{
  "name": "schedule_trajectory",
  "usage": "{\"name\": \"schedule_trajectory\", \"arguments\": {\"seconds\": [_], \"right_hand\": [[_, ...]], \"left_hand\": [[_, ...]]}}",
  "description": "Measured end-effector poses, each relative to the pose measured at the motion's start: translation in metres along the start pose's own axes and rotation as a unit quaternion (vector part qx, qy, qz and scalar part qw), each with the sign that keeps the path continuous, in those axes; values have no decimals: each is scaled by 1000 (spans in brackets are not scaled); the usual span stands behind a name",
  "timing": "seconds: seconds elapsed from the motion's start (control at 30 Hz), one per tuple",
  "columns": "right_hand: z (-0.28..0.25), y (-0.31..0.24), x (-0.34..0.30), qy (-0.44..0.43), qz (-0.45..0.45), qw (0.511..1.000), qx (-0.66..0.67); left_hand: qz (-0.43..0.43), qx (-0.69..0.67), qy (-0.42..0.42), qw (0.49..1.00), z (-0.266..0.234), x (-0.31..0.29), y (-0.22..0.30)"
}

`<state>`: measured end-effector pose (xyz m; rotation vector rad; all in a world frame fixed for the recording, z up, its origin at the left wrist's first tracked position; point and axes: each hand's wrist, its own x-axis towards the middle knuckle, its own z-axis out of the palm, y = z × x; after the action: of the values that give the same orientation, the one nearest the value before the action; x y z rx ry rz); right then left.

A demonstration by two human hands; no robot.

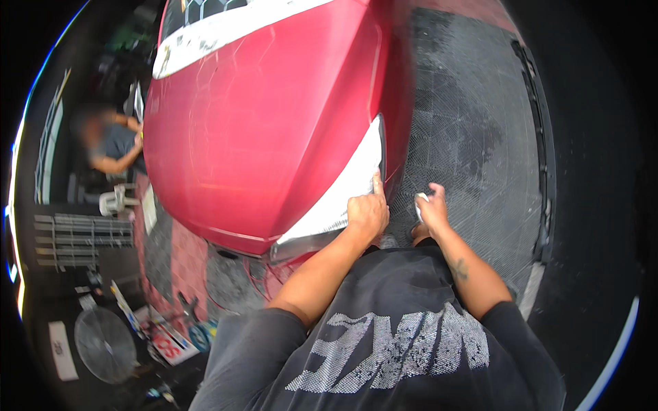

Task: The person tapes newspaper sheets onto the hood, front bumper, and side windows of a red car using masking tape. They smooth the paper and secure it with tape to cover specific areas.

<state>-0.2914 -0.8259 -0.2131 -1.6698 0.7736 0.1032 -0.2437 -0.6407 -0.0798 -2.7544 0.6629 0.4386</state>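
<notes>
In front of me is the red front end of a car (253, 130), with white masking (343, 185) over its headlight. My left hand (367, 214) is at the right edge of this masking. Its index finger is stretched out and touches the edge, while the other fingers curl; I see nothing held in it. Off to the right of the car, my right hand (434, 211) holds a small white piece (421, 200) between thumb and fingers, its index finger partly raised. Whether that piece is paper or tape, I cannot tell.
More white masking (205, 40) spans the car's upper end. A co-worker (113, 144) is at the car's left side, near a white plastic chair (118, 200). Lower left stand a fan (105, 344) and a metal rack (82, 240). Red hoses (255, 274) lie under the bumper; dark floor tiles (473, 137) extend right.
</notes>
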Motion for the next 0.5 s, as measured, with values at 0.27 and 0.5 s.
{"name": "schedule_trajectory", "arguments": {"seconds": [0.27, 0.5], "right_hand": [[-86, 49, -29, -127, -65, 988, -50], [-102, 17, -62, -139, -25, 987, -73]], "left_hand": [[-39, -117, 39, 992, 18, 2, 12], [-36, -176, 30, 983, 22, -5, 1]]}}
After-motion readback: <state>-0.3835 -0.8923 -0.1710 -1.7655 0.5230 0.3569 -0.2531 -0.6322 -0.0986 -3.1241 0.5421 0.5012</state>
